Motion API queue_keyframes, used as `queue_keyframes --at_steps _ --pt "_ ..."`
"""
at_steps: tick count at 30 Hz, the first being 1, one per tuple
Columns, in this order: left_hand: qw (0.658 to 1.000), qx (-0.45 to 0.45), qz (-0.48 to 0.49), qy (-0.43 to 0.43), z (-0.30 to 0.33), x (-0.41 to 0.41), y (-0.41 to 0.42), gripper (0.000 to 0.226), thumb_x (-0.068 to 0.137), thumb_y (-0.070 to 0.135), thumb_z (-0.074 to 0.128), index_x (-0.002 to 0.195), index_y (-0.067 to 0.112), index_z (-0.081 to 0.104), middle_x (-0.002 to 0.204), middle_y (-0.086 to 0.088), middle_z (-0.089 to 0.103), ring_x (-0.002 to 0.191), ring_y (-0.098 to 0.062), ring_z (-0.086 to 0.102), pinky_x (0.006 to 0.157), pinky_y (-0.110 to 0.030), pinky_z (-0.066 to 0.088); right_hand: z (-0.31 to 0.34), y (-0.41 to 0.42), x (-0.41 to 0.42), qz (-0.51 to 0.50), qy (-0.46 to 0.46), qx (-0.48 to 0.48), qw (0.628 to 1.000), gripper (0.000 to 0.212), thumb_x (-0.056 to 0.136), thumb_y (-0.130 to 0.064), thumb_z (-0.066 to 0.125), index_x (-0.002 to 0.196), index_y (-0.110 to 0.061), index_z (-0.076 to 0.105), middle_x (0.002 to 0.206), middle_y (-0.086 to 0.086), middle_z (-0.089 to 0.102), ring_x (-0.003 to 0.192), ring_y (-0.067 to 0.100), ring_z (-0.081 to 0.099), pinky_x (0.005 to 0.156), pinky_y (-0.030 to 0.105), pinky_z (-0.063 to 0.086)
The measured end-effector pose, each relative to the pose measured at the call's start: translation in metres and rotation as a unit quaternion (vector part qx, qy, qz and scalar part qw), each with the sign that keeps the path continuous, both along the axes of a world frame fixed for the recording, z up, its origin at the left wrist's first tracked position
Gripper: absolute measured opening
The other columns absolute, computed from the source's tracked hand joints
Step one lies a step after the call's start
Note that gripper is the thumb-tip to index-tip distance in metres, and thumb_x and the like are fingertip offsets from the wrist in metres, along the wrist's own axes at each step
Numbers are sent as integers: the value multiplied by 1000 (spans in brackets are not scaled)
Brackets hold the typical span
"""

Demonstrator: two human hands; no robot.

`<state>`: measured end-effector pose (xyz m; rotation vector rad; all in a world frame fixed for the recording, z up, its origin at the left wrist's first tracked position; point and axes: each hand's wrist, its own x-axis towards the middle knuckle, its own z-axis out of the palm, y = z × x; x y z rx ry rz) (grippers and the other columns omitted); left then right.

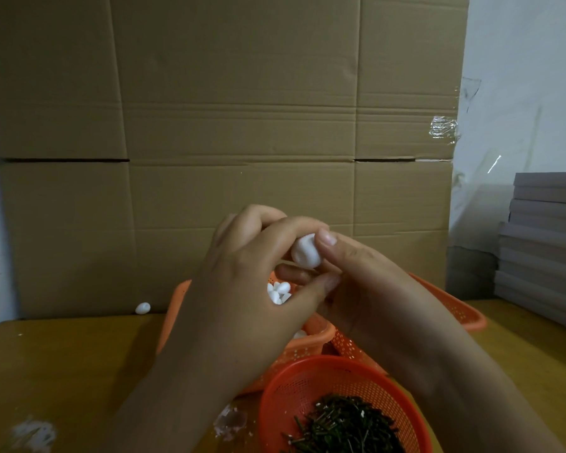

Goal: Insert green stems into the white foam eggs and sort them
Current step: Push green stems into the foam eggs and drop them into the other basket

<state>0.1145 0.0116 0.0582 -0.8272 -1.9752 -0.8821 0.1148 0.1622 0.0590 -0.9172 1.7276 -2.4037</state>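
Nearest, a round orange basket holds many loose green stems awaiting use. Above, left hand and right hand together pinch one white foam egg; no stem shows in it. Beyond, an orange tray holds more eggs; one stray egg lies on the wooden tabletop. Much insertion and sorting apparently remain. Cardboard backs the scene.
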Motion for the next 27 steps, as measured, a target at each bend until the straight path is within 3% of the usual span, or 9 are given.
queue_keyframes --at_steps 2,5,10,14,17,23,27 --pt "1000 14 -10 5 0 -1 0 26 78 43 62 104 43 64 103 19 51 103 -4 52 81 -11 41 -1 -2 -1 11 -7 -2 1000 38 89 -33 57 111 -3 67 115 10 70 110 24 66 92 29 53" --pt "998 49 -36 -1 0 -2 -3 26 82 41 62 108 44 59 104 21 56 101 -3 57 83 -21 47 0 -1 -3 -6 -20 5 1000 44 86 -35 60 120 -7 64 124 17 65 112 27 64 101 35 47" --pt "994 99 -47 9 0 -3 -5 21 84 48 57 103 43 54 102 19 60 101 -10 59 82 -36 52 1 4 -4 2 -44 -39 998 47 83 -28 63 123 -4 60 97 4 71 86 13 69 78 23 53" --pt "995 83 -54 11 1 -4 -6 20 90 42 54 108 40 61 106 21 58 101 -10 60 82 -35 52 0 4 -4 10 -25 -31 999 33 86 -25 60 117 -15 67 96 5 70 86 14 67 79 25 52" --pt "997 53 -53 -6 2 -3 -5 31 87 50 54 114 40 64 110 21 56 106 -8 58 86 -29 50 0 3 -4 15 -10 -22 1000 26 86 -25 60 109 -22 71 97 4 72 86 12 68 81 24 54" --pt "998 43 -42 -8 -1 -4 -3 34 84 52 52 116 48 60 108 24 55 102 -2 58 82 -12 44 -1 5 -5 16 -2 4 1000 27 87 -29 62 110 -17 71 102 1 72 92 10 66 87 24 51" --pt "993 96 -70 2 0 -4 -4 25 84 50 55 109 46 55 102 20 60 100 -7 60 81 -29 53 0 4 -5 13 -20 -17 1000 30 79 -35 66 103 -20 75 99 0 72 89 10 68 81 21 53"
